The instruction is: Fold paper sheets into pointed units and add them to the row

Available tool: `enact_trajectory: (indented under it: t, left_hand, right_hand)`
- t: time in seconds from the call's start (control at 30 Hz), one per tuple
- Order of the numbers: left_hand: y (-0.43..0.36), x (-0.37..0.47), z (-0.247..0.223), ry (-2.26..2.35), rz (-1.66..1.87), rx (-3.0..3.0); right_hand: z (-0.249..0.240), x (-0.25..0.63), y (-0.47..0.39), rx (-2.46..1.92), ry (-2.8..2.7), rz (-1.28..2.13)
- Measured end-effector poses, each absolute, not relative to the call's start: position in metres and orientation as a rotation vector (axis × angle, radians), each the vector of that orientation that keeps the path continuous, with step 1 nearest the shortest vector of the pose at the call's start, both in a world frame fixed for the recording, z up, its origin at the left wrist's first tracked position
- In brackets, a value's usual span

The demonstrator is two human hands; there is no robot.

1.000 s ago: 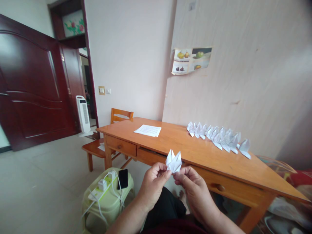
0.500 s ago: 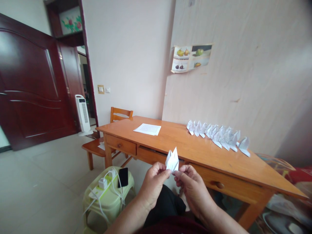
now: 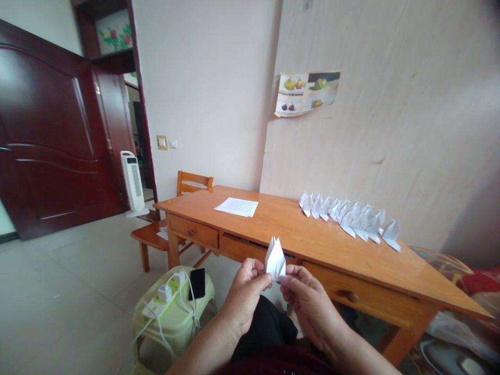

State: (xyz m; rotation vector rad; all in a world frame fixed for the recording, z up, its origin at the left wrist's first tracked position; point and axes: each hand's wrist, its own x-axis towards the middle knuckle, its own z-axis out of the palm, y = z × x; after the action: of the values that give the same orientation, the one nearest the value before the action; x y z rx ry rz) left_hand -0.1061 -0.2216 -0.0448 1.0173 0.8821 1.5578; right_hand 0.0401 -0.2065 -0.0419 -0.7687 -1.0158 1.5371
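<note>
A small folded paper figure (image 3: 275, 260), white with pointed tips at the top, is held upright over my lap, in front of the table's near edge. My left hand (image 3: 247, 289) pinches its lower left corner between thumb and fingers. On the other side, my right hand (image 3: 307, 291) grips the lower right corner the same way. Along the table's back right stands a row of several similar folded paper pieces (image 3: 351, 217) with printed lines on them. A stack of printed paper sheets (image 3: 236, 207) lies flat farther left on the tabletop.
The wooden table (image 3: 273, 208) has drawers in front. To my left, a pale green stool (image 3: 175, 312) bears a power strip (image 3: 160, 302), white cables and a black phone (image 3: 197, 284). A wooden chair (image 3: 150, 234) stands at the table's left end, near a white tower heater or fan (image 3: 133, 182).
The two upper points of the paper figure have come closer together, and its body looks narrower at the top. Both hands keep their pinch and have barely moved.
</note>
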Motion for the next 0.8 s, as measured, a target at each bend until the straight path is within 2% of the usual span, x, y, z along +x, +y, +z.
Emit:
enact_trajectory:
  t: [0.23,0.4,0.8]
  left_hand:
    - [-0.226,-0.105,-0.036,0.871,1.525,1.051]
    - [-0.225,-0.105,-0.037,0.866,1.518,1.043]
    - [-0.218,-0.104,-0.05,0.73,1.487,0.745]
  right_hand:
    - [-0.038,0.043,-0.207,-0.794,-1.119,1.555]
    - [-0.039,0.044,-0.206,-0.868,-1.216,1.44]
    - [-0.042,0.042,-0.206,-0.921,-1.366,1.33]
